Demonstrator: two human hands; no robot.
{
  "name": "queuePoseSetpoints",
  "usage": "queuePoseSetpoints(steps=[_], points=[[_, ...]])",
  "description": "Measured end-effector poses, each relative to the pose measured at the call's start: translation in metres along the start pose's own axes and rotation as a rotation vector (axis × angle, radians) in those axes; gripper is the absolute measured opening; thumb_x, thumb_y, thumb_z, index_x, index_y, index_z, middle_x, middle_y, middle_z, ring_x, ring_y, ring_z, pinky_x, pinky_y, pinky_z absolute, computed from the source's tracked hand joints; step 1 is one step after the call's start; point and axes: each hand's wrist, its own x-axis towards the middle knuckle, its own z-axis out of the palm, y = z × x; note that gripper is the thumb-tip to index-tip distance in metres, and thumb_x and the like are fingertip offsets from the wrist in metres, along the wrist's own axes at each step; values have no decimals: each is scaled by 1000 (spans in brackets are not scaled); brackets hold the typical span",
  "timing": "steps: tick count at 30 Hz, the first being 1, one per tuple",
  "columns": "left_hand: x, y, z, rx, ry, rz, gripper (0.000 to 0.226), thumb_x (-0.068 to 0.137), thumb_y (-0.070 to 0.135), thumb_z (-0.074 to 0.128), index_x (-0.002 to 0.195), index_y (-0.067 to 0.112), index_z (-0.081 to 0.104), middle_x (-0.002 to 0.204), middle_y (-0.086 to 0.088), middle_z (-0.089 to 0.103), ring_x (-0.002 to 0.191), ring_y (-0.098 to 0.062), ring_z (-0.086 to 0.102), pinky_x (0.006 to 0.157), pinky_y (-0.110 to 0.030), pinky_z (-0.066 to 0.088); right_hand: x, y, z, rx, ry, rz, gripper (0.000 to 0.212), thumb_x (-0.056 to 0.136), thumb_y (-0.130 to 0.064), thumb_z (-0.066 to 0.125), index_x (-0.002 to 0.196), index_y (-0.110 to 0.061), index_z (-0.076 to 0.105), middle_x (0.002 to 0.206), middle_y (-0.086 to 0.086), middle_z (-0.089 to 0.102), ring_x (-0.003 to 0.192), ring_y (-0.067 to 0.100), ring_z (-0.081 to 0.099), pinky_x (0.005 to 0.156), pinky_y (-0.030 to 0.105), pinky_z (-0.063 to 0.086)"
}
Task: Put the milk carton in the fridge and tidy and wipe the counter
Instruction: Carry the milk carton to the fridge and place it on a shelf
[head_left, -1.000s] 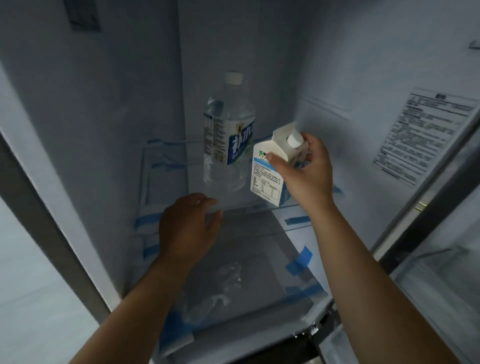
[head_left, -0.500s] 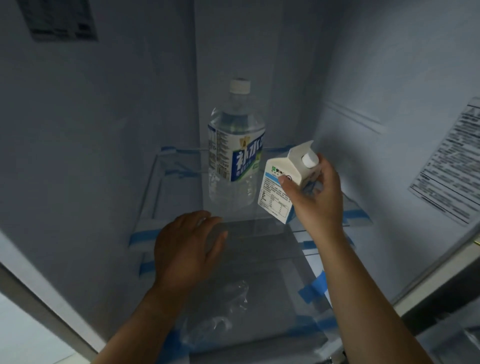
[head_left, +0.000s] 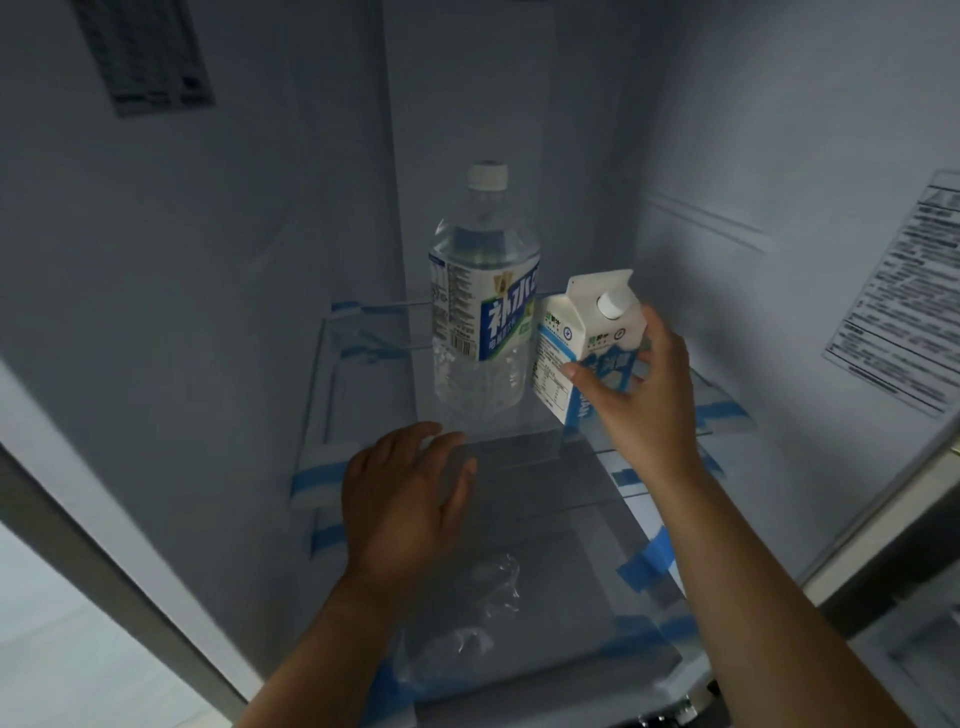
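I look into an open, unlit fridge. My right hand (head_left: 641, 400) grips a small white and blue milk carton (head_left: 587, 332) with a white screw cap, tilted and held just above the glass shelf (head_left: 597, 439), right beside a large clear water bottle (head_left: 483, 296). The carton's lower right side is hidden by my fingers. My left hand (head_left: 402, 493) hovers palm down with fingers apart at the shelf's front edge, holding nothing.
Blue tape strips (head_left: 644, 564) hold the glass shelves at their corners. A crumpled clear plastic film (head_left: 488, 597) lies on the lower shelf. Printed labels sit on the left wall (head_left: 145, 57) and right wall (head_left: 904, 306). The fridge door frame (head_left: 104, 571) runs along the lower left.
My right hand has carried the carton deeper and lower toward the shelf, close to the bottle. My view has moved further into the fridge. My left hand stays at the shelf's front edge.
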Motion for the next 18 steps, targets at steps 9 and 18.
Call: queuePoseSetpoints(steps=[9, 18], points=[[12, 14, -28, -457, -76, 170, 30, 84, 38, 47, 95, 20, 69, 98, 2, 67, 86, -20, 65, 77, -37, 53, -55, -40, -75, -219, 53, 120, 59, 81, -37, 64, 133, -22, 41, 131, -4, 47, 112, 6, 43, 82, 14, 36], [-6, 146, -41, -935, -310, 485, 36, 80, 45, 45, 101, 25, 66, 102, 8, 62, 97, -11, 58, 90, -30, 47, -181, -114, -197, -747, 244, 181, 36, 81, -40, 63, 114, -26, 57, 107, -15, 55, 98, 1, 51, 80, 7, 34]])
